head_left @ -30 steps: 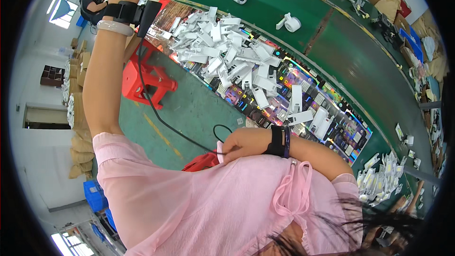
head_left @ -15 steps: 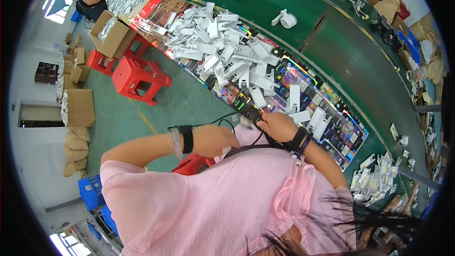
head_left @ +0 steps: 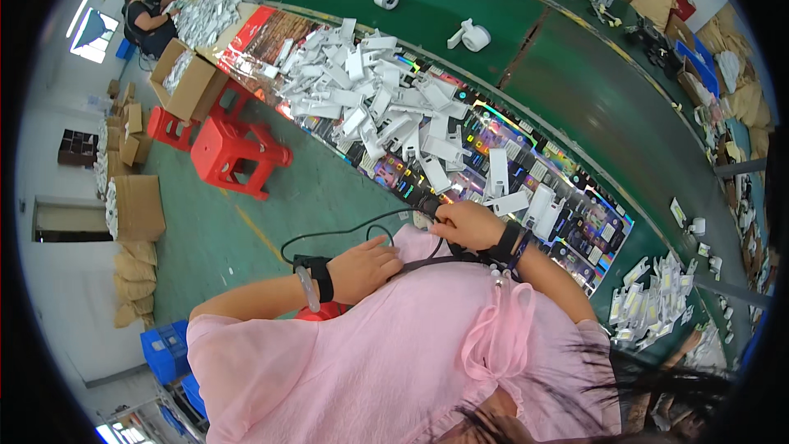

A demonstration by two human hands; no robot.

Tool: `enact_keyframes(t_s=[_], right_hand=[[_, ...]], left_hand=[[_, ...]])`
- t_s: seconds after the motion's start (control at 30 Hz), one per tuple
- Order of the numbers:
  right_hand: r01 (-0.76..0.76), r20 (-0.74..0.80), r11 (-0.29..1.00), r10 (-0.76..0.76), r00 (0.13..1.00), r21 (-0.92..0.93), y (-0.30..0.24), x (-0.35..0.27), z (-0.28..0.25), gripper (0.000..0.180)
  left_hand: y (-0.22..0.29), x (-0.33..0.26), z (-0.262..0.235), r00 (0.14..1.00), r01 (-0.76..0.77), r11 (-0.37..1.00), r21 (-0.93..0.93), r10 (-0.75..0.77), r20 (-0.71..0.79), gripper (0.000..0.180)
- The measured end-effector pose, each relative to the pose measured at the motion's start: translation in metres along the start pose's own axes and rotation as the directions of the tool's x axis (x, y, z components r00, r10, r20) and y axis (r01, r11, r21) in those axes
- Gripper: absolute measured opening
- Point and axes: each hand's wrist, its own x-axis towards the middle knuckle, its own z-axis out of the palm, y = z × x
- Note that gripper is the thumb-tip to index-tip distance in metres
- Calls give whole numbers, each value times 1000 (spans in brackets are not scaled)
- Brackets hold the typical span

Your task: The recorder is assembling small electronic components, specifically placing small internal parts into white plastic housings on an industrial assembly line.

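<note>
My right hand [head_left: 467, 224] is closed around a small black device [head_left: 431, 208] at the near edge of the workbench, with a black cable [head_left: 353, 233] looping from it down to my left. My left hand [head_left: 366, 267] lies against the front of my pink blouse, fingers curled on the fabric and a dark strap [head_left: 427, 263] that crosses my chest. Both wrists carry black bands. Just beyond my right hand a heap of white plastic parts [head_left: 386, 107] is spread over shiny patterned sheets [head_left: 526, 164] on the bench.
A green conveyor belt [head_left: 575, 90] runs behind the bench with a few white parts on it. Red plastic stools [head_left: 234, 152] and cardboard boxes [head_left: 185, 82] stand on the green floor at my left. Another person [head_left: 148, 16] works far left. More white parts [head_left: 657, 300] lie at right.
My left arm came down from high overhead to my chest. My right hand moved from my chest to the bench edge and took hold of the black device.
</note>
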Motion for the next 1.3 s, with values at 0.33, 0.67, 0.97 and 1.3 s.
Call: enact_keyframes(t_s=[0.33, 0.67, 0.97, 1.3], right_hand=[[-43, 56, 999, 42, 998, 15, 2, 5, 6, 36], [184, 26, 968, -191, 981, 173, 12, 25, 29, 33], [144, 324, 955, -54, 944, -258, 30, 66, 58, 44], [-48, -471, 980, 136, 871, 195, 94, -84, -28, 17]], left_hand=[[-15, -24, 31, 991, 91, 996, -12, -89, 104, 28], [-62, -33, 1, 597, 699, 441, -563, 72, 799, 31], [-53, 2, -47, 867, 488, 732, -476, -344, 360, 45], [-83, 38, 78, 895, 420, 543, -727, -380, 233, 52]])
